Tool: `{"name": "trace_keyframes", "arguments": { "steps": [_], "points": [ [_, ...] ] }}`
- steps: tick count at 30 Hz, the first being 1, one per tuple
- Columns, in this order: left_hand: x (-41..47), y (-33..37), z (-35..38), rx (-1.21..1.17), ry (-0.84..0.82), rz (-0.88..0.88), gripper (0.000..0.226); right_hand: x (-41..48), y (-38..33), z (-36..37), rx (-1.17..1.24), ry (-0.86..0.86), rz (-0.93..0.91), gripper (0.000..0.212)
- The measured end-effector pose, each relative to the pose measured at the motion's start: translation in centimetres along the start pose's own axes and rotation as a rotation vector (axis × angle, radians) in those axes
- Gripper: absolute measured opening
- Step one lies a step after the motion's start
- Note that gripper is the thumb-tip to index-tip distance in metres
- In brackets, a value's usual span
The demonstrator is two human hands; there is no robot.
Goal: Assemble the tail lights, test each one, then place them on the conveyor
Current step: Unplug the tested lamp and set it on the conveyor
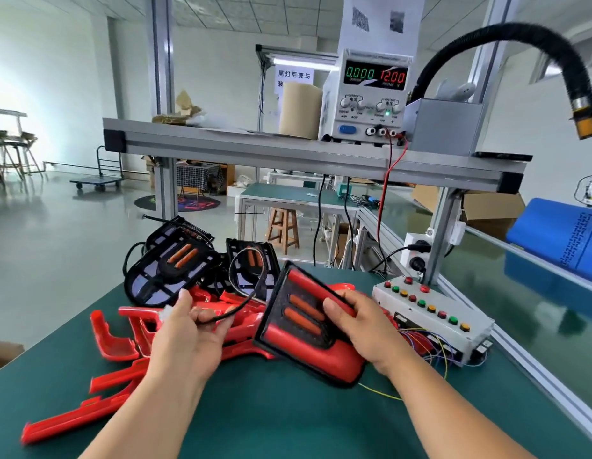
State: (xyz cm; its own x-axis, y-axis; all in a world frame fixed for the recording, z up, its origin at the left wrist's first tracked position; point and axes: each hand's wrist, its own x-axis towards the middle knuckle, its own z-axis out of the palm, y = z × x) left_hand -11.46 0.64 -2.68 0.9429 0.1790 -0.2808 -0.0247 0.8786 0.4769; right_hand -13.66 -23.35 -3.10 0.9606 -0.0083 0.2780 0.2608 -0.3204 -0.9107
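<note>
Currently: 1 tail light [304,329], a red lens in a black frame with 2 orange strips, is held tilted above the green bench [288,419], just over the loose red lenses [116,342]. The right hand [364,329] grips its right rim, thumb on the face. The left hand [188,332] pinches its black cable [236,310] near the white connector [165,312]. Judgement: this unit looks assembled, test pending. The next move calls for mating the connector at the button box [433,313]. The supply [370,97] reads 0.000 and 12.00.

Red plastic tail-light shell [304,356], black-rimmed, with two orange strips; at ten o'clock, black lattice backplates [169,273]; dark green mat [271,422].
</note>
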Motion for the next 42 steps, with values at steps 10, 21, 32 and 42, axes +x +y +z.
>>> {"name": "trace_keyframes", "arguments": {
  "steps": [10, 21, 32, 42],
  "points": [
    [-2.0, -4.5, 2.6, 0.165, -0.469, -0.042, 0.048, -0.6, -4.5, 2.1, 0.491, -0.032, 0.038, 0.054],
    [-3.6, -5.7, 3.1, 0.429, -0.816, 0.109, 0.063, -1.9, -7.3, 2.6, 0.569, -0.120, 0.070, 0.053],
    [-1.7, -4.8, 5.8, 0.008, -0.336, -0.250, 0.035, -0.4, -8.1, 1.3, -0.295, 0.352, 0.046, 0.058],
    [-2.8, -4.6, 7.6, 0.289, -0.295, -0.343, 0.039, -1.8, -5.4, -0.5, 0.013, 0.230, 0.219, 0.054]
  ]
}}
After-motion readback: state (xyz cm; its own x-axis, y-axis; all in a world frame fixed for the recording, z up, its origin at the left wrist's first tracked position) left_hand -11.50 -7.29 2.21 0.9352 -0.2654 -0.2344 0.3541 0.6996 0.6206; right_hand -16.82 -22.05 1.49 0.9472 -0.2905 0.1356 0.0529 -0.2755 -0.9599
